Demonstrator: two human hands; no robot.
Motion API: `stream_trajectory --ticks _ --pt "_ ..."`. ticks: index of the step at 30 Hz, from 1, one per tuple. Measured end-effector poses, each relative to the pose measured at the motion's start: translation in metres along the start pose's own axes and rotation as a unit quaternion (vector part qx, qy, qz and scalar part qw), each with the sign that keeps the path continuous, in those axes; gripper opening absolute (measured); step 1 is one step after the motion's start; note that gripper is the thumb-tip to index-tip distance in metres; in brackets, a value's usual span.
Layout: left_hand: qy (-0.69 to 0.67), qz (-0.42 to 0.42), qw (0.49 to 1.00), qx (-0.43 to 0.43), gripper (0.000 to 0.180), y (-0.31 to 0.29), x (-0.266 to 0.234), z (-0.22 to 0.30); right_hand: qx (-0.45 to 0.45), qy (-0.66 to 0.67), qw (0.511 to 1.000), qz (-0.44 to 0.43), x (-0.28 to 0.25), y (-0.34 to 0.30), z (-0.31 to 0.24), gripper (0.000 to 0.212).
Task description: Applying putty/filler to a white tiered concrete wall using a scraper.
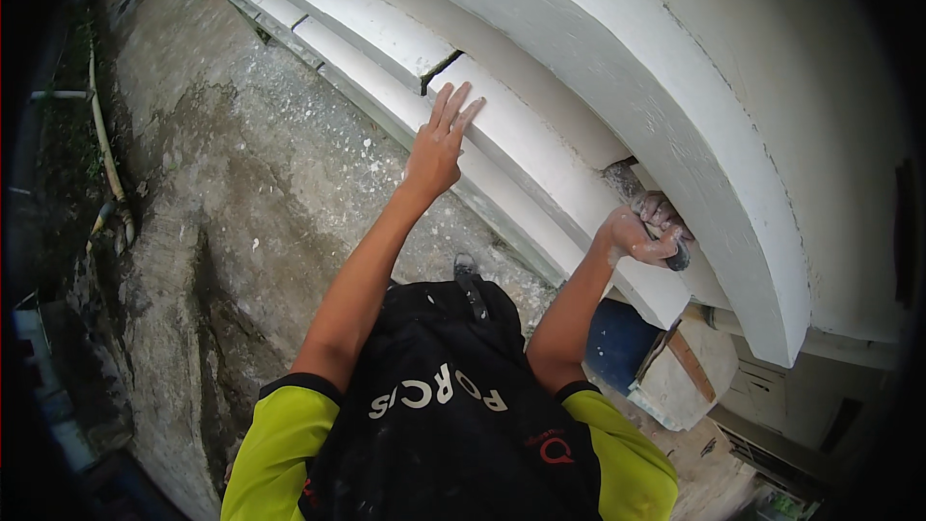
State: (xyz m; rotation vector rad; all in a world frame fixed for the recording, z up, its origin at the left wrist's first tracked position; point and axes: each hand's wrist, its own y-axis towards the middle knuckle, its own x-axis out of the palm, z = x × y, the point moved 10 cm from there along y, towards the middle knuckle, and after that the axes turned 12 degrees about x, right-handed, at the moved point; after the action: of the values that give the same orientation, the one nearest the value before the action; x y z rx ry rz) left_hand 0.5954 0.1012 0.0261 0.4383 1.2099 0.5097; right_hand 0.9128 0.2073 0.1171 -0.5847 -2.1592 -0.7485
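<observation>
Along the inner side of the white ledge (540,154), the dark-handled hand tool (681,257) is grasped in the right hand's (632,233) curled fingers and should be guided lightly and evenly, with the left hand (437,156), fingers empty and outstretched, steadied at the outer edge.

White lettering (439,394) and red logo (556,451) on black shirt front (434,468)

Below you, white-specked grey concrete ground (280,164); pale pipe (105,140) at your left, cream wall (805,87) at right; daylight.
</observation>
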Motion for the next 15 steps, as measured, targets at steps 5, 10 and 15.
stream_trajectory --ticks 5,10,15 --pt "-0.009 0.001 1.000 -0.001 0.100 0.000 -0.002 0.001 0.094 0.204 0.969 -0.107 -0.010 0.019 0.009 0.016" --pt "-0.001 0.012 1.000 0.000 0.101 -0.002 -0.003 -0.001 0.143 0.086 0.979 -0.114 -0.009 0.004 0.030 0.018" --pt "-0.012 0.006 1.000 0.005 0.099 0.002 0.001 0.003 -0.009 -0.081 0.994 -0.067 -0.008 -0.004 0.013 0.020"
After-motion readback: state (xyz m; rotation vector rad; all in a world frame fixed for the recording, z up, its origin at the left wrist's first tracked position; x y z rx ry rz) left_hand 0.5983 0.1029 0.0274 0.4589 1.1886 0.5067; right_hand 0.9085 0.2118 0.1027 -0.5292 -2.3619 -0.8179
